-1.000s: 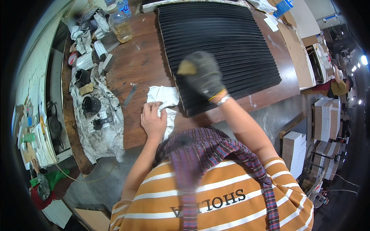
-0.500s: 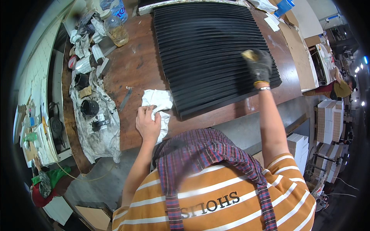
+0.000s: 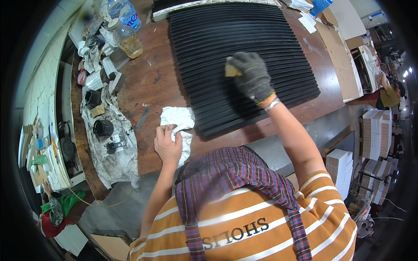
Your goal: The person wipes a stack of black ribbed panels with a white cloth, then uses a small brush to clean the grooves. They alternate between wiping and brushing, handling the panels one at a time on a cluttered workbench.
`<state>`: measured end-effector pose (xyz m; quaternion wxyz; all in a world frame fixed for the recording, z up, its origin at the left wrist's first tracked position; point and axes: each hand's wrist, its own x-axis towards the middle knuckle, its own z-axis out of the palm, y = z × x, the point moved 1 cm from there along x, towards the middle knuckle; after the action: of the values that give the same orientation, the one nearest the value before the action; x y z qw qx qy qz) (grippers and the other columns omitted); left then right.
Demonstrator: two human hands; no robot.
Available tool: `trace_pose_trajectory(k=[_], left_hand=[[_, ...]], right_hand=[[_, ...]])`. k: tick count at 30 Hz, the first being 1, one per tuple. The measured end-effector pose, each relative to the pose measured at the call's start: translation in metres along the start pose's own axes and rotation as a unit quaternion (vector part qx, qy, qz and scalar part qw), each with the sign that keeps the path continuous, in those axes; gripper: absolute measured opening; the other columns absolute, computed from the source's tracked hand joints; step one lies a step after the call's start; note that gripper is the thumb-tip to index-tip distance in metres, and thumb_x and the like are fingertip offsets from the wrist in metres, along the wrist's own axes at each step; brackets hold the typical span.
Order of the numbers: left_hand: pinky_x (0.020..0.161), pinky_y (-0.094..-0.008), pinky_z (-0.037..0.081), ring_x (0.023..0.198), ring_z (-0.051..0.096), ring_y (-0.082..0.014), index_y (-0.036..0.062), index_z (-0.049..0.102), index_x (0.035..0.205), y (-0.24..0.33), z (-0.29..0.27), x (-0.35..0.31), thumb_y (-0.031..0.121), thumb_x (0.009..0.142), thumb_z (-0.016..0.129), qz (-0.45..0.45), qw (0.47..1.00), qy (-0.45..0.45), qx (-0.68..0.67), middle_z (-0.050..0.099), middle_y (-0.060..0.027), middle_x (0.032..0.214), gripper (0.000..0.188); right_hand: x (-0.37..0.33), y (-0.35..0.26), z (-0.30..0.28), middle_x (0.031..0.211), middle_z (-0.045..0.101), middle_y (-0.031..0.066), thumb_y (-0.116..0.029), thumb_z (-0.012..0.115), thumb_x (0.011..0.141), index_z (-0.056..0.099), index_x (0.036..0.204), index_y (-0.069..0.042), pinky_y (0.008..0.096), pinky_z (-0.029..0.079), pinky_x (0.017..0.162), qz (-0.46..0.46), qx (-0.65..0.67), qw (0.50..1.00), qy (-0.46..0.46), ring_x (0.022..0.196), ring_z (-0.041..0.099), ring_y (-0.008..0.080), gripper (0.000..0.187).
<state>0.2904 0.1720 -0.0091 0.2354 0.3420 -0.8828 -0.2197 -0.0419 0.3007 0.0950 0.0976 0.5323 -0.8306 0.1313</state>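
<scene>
My right hand (image 3: 251, 75), in a dark work glove with a yellow cuff, grips a tan sponge (image 3: 232, 68). It is over the middle of a row of long black slats (image 3: 204, 93), laid side by side as one ribbed block on the brown wooden table (image 3: 159, 56). My bare left hand (image 3: 168, 144) rests at the table's near edge. Its bent fingers press on a crumpled white cloth (image 3: 178, 116), just left of the block's near corner.
On the left, a stained sheet (image 3: 114, 161) carries a black-smeared pot (image 3: 102, 128) and another sponge piece (image 3: 97, 110). Beyond stand a jar (image 3: 129, 45) and a large clear bottle (image 3: 126, 15). Cardboard (image 3: 337, 56) lies along the right. Other people work at both sides.
My right hand has swept left with the sponge, from the right part of the slats to their middle. The left hand stays on the cloth.
</scene>
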Motion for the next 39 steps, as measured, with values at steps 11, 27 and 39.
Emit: trace_pose_trajectory(k=[11, 27, 39], left_hand=[[0.081, -0.0446, 0.050, 0.098, 0.064, -0.0321, 0.0113, 0.073, 0.110, 0.001, -0.001, 0.000, 0.016, 0.081, 0.072, 0.010, 1.000, 0.004, 0.009, 0.060, -0.0086, 0.104, 0.029], [0.081, -0.0458, 0.050, 0.097, 0.064, -0.0338, 0.0087, 0.073, 0.109, 0.001, 0.000, 0.001, 0.014, 0.081, 0.072, 0.016, 1.000, -0.002, 0.013, 0.060, -0.0104, 0.105, 0.029], [0.080, -0.0463, 0.051, 0.096, 0.065, -0.0346, 0.0098, 0.072, 0.109, -0.003, 0.001, 0.000, 0.014, 0.083, 0.072, 0.024, 1.000, 0.002, 0.006, 0.060, -0.0109, 0.106, 0.027]], right_hand=[[0.007, 0.006, -0.021, 0.125, 0.069, 0.0062, -0.010, 0.082, 0.071, 0.077, 0.113, -0.015, 0.0453, 0.050, 0.100, 0.078, -0.012, 0.994, 0.069, 0.117, 0.061, 0.0311, 0.042], [-0.057, 0.097, -0.033, 0.111, 0.072, 0.0135, -0.025, 0.083, 0.080, 0.075, 0.114, -0.008, 0.0480, 0.055, 0.096, 0.222, 0.072, 0.956, 0.177, 0.109, 0.067, 0.0346, 0.039], [-0.054, -0.041, 0.010, 0.123, 0.066, 0.0152, -0.018, 0.080, 0.074, 0.072, 0.120, -0.007, 0.0467, 0.053, 0.101, 0.079, 0.162, 0.983, 0.038, 0.112, 0.063, 0.0360, 0.047]])
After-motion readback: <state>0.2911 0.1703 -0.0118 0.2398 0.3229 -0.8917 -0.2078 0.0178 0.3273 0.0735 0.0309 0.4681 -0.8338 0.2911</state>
